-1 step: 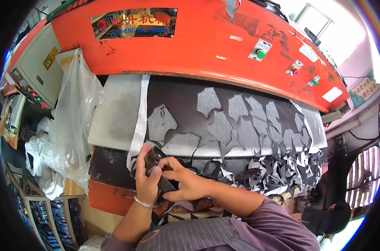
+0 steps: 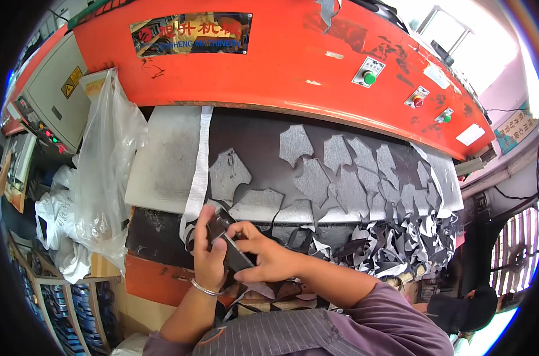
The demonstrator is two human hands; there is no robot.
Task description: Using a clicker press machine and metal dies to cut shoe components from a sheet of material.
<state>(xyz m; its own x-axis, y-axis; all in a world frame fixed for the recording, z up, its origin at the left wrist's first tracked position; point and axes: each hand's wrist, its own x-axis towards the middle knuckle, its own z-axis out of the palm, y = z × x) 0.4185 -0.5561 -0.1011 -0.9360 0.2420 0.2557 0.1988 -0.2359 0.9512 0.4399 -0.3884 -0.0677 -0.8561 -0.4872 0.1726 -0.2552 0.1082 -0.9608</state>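
Note:
Between my hands is a dark, flat, glossy slab [image 2: 238, 256], phone-like in shape, with a pale edge running along it. My left hand [image 2: 209, 267], with a silvery bangle at the wrist, is closed around its left side, the thumb lying near its middle. On the right side my right hand [image 2: 269, 258] grips it with bent fingers and the thumb at its lower end. Both hands are over the front edge of the machine bed. Just beyond them a dark sheet [image 2: 249, 132] with grey gaps, where pieces have been cut out, lies on the bed.
An orange machine beam [image 2: 269, 65] with green and red buttons spans the far side. Dark and white scraps [image 2: 394, 249] heap up at the right front. A clear plastic bag [image 2: 103, 172] hangs at left, above shelves [image 2: 67, 314]. Another person [image 2: 462, 311] is at lower right.
The slab has tilted slightly in my hands, so more of its lower face and pale edge shows. My right fingers have shifted a little on it. The sheet and scraps look the same.

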